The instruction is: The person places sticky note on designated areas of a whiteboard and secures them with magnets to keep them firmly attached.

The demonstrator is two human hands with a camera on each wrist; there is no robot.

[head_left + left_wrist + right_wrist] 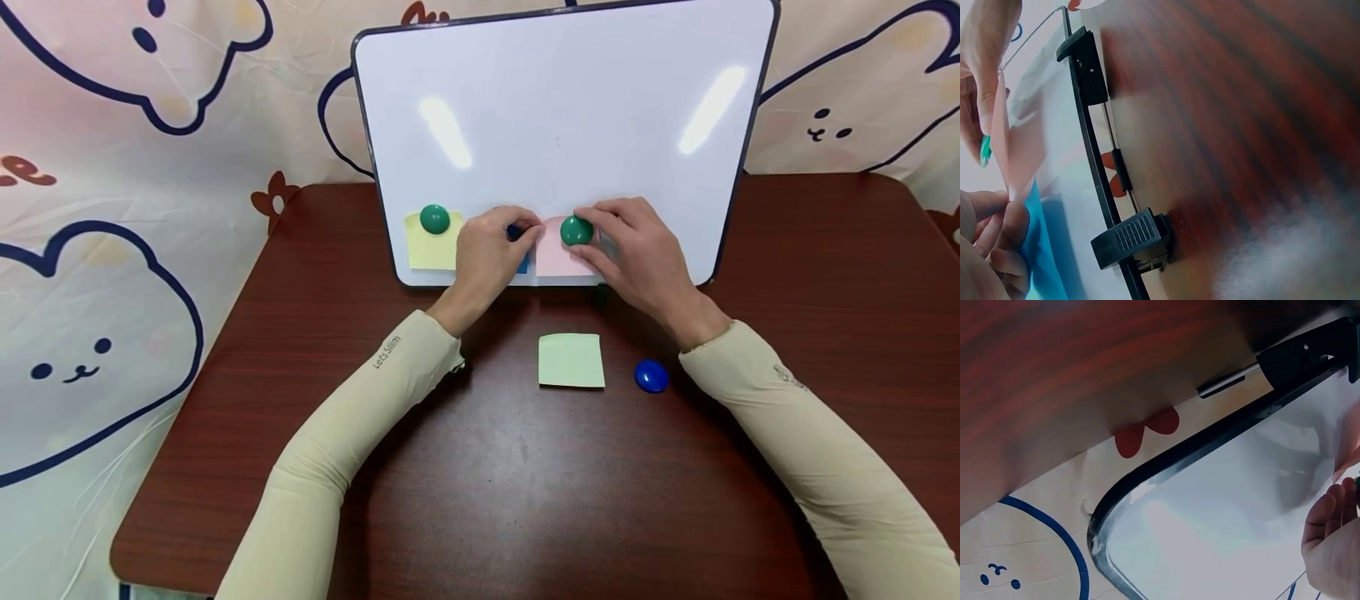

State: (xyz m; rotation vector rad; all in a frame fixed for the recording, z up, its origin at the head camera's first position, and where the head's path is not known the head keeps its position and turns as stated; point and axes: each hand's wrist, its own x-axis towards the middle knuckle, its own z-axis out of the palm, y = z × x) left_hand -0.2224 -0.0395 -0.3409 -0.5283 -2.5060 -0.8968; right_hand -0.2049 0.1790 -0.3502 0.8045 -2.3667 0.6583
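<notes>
A pink sticky note lies against the low middle of the whiteboard. My left hand pinches its left edge between thumb and forefinger. With thumb and fingers, my right hand grips a round green magnet at the note's upper part. Behind the left hand, a blue sticky note and a dark blue magnet are mostly hidden. In the left wrist view the pink note stands partly off the board, its lower end at the left fingertips.
Further left on the board, another green magnet sits on a yellow sticky note. A pale green sticky note and a blue magnet lie on the brown table. Black clips hold the board's lower edge.
</notes>
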